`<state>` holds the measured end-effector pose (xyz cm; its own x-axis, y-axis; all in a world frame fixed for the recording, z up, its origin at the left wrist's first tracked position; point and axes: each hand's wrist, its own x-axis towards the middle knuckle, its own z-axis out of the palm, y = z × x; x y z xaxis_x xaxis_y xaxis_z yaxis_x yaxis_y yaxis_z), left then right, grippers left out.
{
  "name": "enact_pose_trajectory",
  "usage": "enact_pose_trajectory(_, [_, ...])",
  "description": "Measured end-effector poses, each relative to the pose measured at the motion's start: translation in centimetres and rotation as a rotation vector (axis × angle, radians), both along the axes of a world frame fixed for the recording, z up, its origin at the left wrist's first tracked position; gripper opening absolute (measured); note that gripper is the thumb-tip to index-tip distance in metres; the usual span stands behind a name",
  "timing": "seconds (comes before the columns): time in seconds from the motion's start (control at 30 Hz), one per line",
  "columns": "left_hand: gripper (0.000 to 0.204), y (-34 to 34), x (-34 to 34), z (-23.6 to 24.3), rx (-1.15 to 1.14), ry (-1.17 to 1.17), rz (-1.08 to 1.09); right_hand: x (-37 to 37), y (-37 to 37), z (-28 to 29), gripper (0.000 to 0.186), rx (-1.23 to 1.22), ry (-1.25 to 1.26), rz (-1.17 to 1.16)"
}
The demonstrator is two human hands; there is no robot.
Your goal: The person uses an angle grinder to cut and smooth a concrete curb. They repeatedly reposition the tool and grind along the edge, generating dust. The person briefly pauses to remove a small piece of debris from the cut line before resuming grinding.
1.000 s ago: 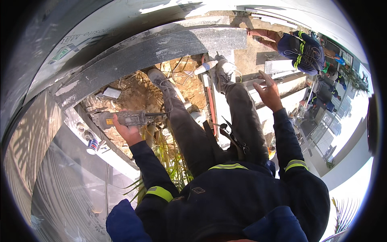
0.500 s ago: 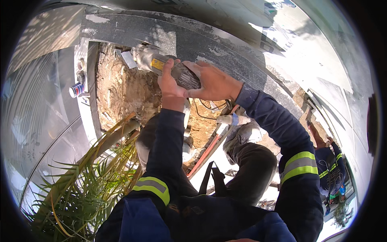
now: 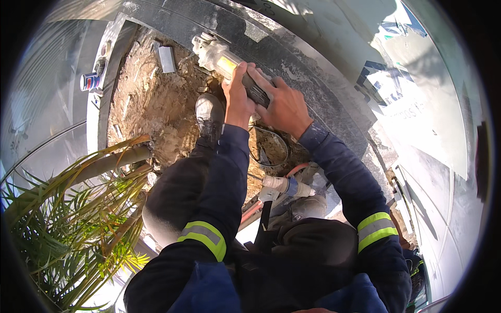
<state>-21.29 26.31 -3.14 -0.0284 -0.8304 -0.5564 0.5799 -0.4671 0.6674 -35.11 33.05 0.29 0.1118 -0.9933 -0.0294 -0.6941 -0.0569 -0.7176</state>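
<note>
Beside the dark slab [image 3: 292,57], left hand [image 3: 239,99] and right hand [image 3: 287,107] gripped the power tool [image 3: 228,63] — presumably for steadiness — aimed near ten o'clock.

I wear a dark navy top whose long sleeves [image 3: 342,169] run down to the wrists, leaving my hands [image 3: 287,107] bare. The right sleeve is creased along the forearm. Round each arm goes a reflective band [image 3: 377,231], a grey stripe between two yellow-green ones. Brighter blue cloth [image 3: 211,287] shows at my chest. My trousers [image 3: 172,208] are dark greyish brown, and my left shoe [image 3: 210,112] has a pale, dusty toe.
</note>
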Motion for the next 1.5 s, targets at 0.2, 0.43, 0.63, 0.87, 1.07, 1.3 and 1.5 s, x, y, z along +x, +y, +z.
enact_pose_trajectory(0.2, [0.030,-0.1,0.4,0.2,-0.179,-0.081,0.018,0.5,-0.3,-0.1,0.089,-0.087,-0.019,-0.018])
enact_pose_trajectory(0.43, [0.030,-0.2,0.1,0.0,-0.094,-0.043,0.029,0.3,-0.3,0.4,0.084,-0.038,0.071,0.000])
enact_pose_trajectory(0.63, [0.041,-0.9,0.9,-0.6,-0.064,-0.047,-0.039,0.5,-0.8,0.6,0.090,-0.044,0.076,-0.008])
enact_pose_trajectory(0.87, [0.039,-1.2,0.9,-0.8,-0.062,-0.046,-0.066,0.6,-1.1,0.9,0.086,-0.027,0.101,0.002])
enact_pose_trajectory(1.07, [0.043,-1.7,1.1,-0.6,0.005,-0.055,-0.057,0.8,-1.5,1.2,0.085,-0.007,0.088,0.013])
enact_pose_trajectory(1.3, [0.054,-3.2,1.8,-1.2,0.065,-0.013,-0.041,1.4,-2.8,1.5,0.083,0.005,0.053,0.006])
enact_pose_trajectory(1.5, [0.051,-3.3,1.9,-2.0,0.050,-0.016,-0.023,1.4,-2.5,1.7,0.071,0.053,0.011,-0.007])
